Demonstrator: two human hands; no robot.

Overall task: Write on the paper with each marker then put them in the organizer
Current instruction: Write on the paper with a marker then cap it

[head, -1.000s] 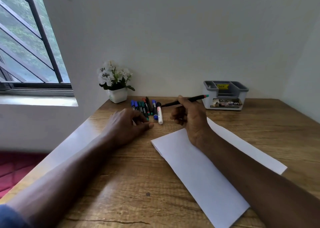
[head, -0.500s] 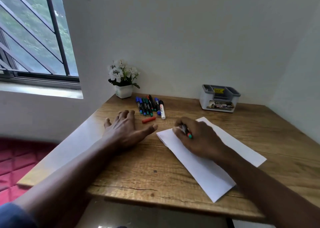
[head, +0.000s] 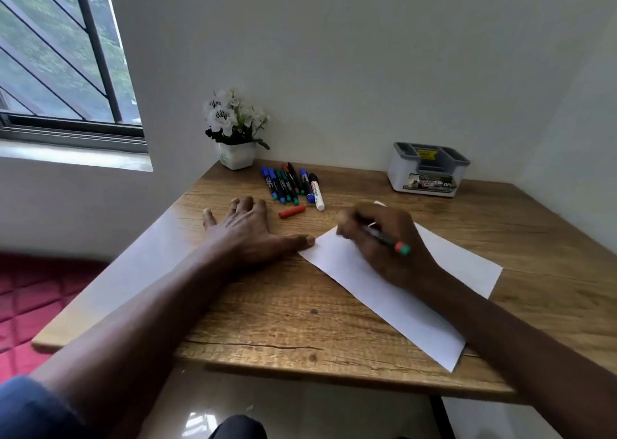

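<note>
The right hand (head: 384, 241) covers the marker (head: 389, 240) tip, so any contact with the paper (head: 400, 298) can't be seen, and its fingers are motion-blurred. Under that hand, part of the paper is hidden. Beyond the left hand (head: 248, 231), labels on the marker pile (head: 290, 184) are too small to read. Far past the right hand, the organizer (head: 427, 171) sticker is illegible, its compartments mostly out of sight.

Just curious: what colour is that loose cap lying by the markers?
Red-orange cap, clearest in the head view.
</note>
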